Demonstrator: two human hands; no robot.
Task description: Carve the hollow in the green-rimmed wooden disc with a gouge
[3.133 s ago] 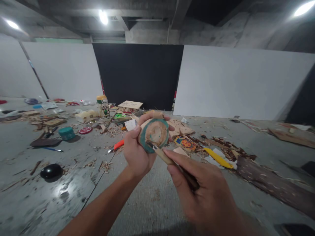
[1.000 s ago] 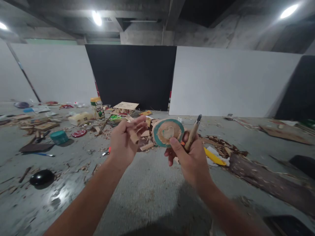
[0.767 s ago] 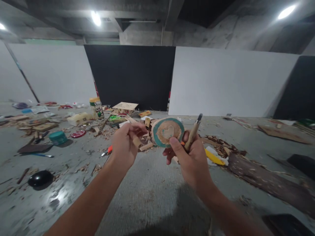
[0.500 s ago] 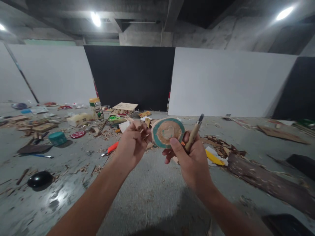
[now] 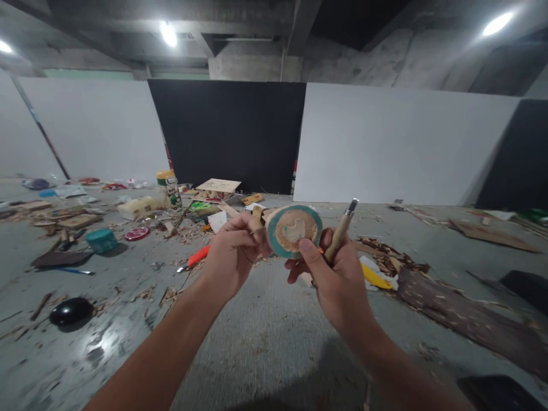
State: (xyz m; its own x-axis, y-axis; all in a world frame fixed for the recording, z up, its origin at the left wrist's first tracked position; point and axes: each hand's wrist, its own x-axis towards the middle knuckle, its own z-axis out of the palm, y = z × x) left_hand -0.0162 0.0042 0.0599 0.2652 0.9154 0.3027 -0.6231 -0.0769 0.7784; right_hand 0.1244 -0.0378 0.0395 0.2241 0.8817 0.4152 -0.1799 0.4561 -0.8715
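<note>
My right hand (image 5: 338,274) is closed around a round wooden piece (image 5: 294,231), its thumb pressed on the front face. That face has a teal painted rim, a carved bare middle and a raised heart shape with small teal specks. Tucked in the same hand is a wood gouge (image 5: 342,228), its wooden handle tilted and its metal tip pointing up. My left hand (image 5: 235,248) has its fingers drawn together right at the left edge of the round piece. What those fingers pinch, if anything, is hidden.
Wood chips and scraps litter the concrete floor. Around me lie an orange cutter (image 5: 197,257), a yellow-handled tool (image 5: 377,278), a teal lump (image 5: 101,241), a black rounded object (image 5: 71,311) and a glue bottle (image 5: 169,189). A dark cloth strip (image 5: 462,308) stretches along the right.
My left hand has turned and shifted slightly right, bringing its fingers to the edge of the round wooden piece. The right hand keeps its hold, nearly still.
</note>
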